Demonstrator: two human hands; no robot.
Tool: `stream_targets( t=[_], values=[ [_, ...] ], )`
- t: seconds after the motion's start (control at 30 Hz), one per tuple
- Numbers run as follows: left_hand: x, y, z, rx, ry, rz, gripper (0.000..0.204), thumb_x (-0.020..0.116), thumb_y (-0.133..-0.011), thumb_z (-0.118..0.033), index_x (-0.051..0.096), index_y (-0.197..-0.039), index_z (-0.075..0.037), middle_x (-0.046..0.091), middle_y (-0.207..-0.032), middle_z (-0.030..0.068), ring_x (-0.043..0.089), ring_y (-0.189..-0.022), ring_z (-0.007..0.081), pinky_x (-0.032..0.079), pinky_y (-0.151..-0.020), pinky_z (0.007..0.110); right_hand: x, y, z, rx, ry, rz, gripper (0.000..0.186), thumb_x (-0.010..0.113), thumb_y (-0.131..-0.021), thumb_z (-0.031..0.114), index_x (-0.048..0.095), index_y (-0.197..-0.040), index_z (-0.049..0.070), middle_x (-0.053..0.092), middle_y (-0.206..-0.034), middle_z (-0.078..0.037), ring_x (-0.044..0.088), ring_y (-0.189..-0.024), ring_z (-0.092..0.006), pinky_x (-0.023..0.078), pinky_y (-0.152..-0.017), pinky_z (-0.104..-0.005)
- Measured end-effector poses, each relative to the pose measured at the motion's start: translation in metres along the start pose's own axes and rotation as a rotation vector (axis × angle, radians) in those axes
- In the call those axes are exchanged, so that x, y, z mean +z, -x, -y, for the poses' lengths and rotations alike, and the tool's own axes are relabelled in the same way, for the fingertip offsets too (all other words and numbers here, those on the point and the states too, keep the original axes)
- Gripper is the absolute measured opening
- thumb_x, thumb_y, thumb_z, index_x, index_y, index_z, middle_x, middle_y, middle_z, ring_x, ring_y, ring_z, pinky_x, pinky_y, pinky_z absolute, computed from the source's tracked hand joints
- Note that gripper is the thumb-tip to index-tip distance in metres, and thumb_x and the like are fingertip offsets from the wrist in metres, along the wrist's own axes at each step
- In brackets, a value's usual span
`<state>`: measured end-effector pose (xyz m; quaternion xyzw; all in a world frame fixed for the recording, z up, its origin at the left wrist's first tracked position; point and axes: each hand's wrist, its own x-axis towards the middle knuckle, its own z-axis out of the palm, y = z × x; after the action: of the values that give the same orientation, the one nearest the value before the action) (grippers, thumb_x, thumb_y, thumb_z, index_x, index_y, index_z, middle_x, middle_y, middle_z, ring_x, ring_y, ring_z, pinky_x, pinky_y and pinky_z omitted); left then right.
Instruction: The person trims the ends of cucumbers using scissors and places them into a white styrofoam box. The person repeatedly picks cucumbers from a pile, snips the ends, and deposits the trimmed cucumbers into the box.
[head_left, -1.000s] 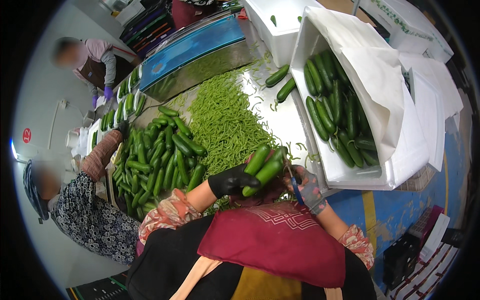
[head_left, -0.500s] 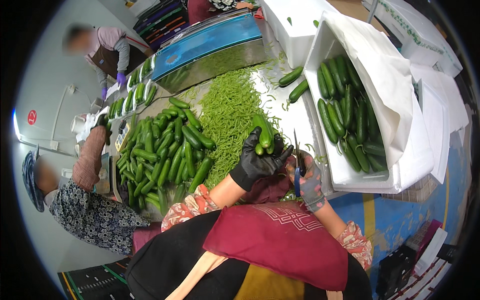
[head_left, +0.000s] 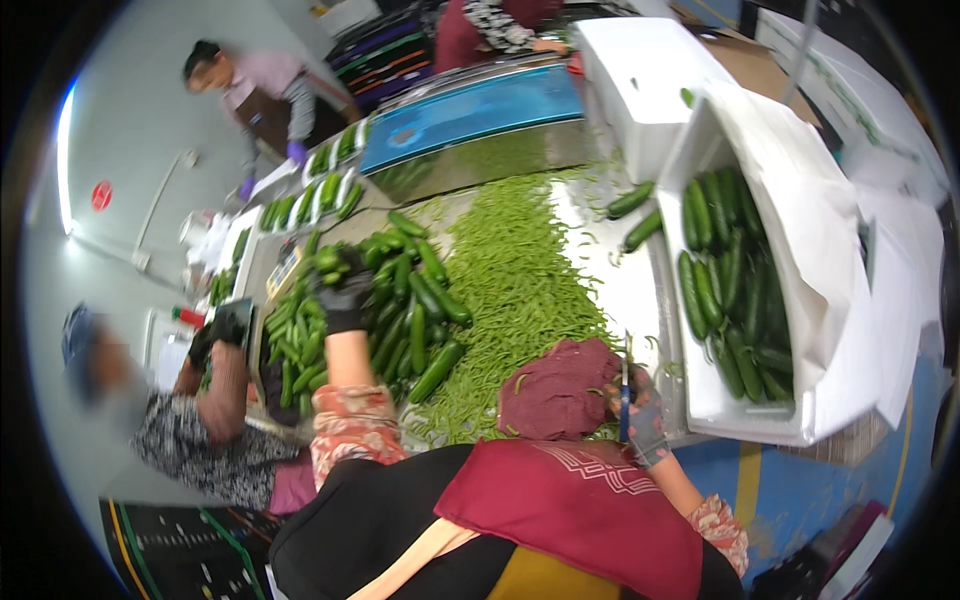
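My left hand (head_left: pixel 345 295), in a black glove, is over the left part of a heap of cucumbers (head_left: pixel 432 372). A few cucumbers (head_left: pixel 331 262) show at its fingers, which look closed round them, though motion smears them. Near the front edge of the table, my right hand (head_left: pixel 647 415), in a grey patterned glove, grips scissors (head_left: pixel 625 395) with a blue handle, blades pointing away from me. A crumpled maroon cloth (head_left: pixel 560 390) lies just left of the scissors. Short thin green pieces (head_left: pixel 510 270) cover the middle of the metal table (head_left: pixel 590 235).
At right, a white foam box (head_left: pixel 745 425) with a white liner holds many cucumbers. Two loose cucumbers (head_left: pixel 640 232) lie beside it. A blue-topped machine (head_left: pixel 475 115) stands at the back. One co-worker (head_left: pixel 225 420) is close on my left; another (head_left: pixel 270 100) handles packed trays farther back.
My left hand has moved left with the cucumbers, from in front of me to the heap, uncovering the maroon cloth. My right hand stays near the front edge with the scissors. The view has shifted.
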<state>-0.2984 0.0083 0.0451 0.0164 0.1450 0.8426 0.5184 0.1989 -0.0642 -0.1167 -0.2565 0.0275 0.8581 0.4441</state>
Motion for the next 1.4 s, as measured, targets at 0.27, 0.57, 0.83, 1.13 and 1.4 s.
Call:
stream_targets(
  t=[0.27,0.57,0.83,1.13,1.4],
  values=[
    [0.011,-0.044,0.094,-0.25,-0.312,0.291,0.042,0.047,-0.085,-0.033,0.052,-0.112,-0.001,0.059,-0.105,0.0136,0.057,-0.092,0.0239,0.042,-0.09,0.034,0.007,0.002,-0.002,-0.355,0.784,0.118,0.039,0.048,-0.086,0.027,0.039,-0.118,0.007,0.042,-0.107,-0.024,0.05,-0.078,-0.0213,0.045,-0.062,-0.0247],
    [0.037,-0.023,0.408,0.026,-2.577,1.098,0.111,0.061,-0.056,-0.069,0.021,-0.136,-0.003,0.029,-0.135,0.0231,0.026,-0.127,0.0359,0.019,-0.102,0.049,0.008,0.009,0.006,-0.257,0.767,0.057,0.036,0.042,-0.09,0.036,0.042,-0.112,0.007,0.045,-0.104,-0.019,0.051,-0.077,-0.0222,0.047,-0.06,-0.0256],
    [0.041,-0.051,0.464,-0.215,-2.763,0.978,0.096,0.071,-0.049,-0.039,0.032,-0.128,0.0,0.054,-0.109,0.0164,0.056,-0.098,0.0313,0.045,-0.083,0.04,-0.004,0.011,0.017,-0.158,0.327,-0.021,0.049,0.063,-0.076,0.014,0.041,-0.118,0.002,0.054,-0.086,-0.005,0.049,-0.063,-0.0071,0.041,-0.055,-0.0179],
    [0.024,-0.06,0.405,-0.321,-2.497,1.142,0.06,0.059,-0.068,-0.045,0.048,-0.118,-0.014,0.058,-0.11,0.0159,0.056,-0.101,0.0319,0.042,-0.087,0.037,0.014,0.015,0.056,-0.451,0.985,-0.105,0.046,0.054,-0.082,0.034,0.046,-0.112,0.0,0.056,-0.084,-0.012,0.057,-0.069,-0.0226,0.049,-0.058,-0.0335],
    [0.031,0.019,0.277,-0.879,-1.151,0.724,0.066,0.063,-0.076,-0.021,0.032,-0.132,-0.006,0.051,-0.116,0.0101,0.046,-0.112,0.024,0.032,-0.099,0.04,0.021,0.018,0.059,-0.441,1.291,0.155,0.036,0.059,-0.08,0.017,0.048,-0.112,0.004,0.057,-0.085,-0.004,0.053,-0.065,-0.0103,0.044,-0.056,-0.0221]
  ],
)
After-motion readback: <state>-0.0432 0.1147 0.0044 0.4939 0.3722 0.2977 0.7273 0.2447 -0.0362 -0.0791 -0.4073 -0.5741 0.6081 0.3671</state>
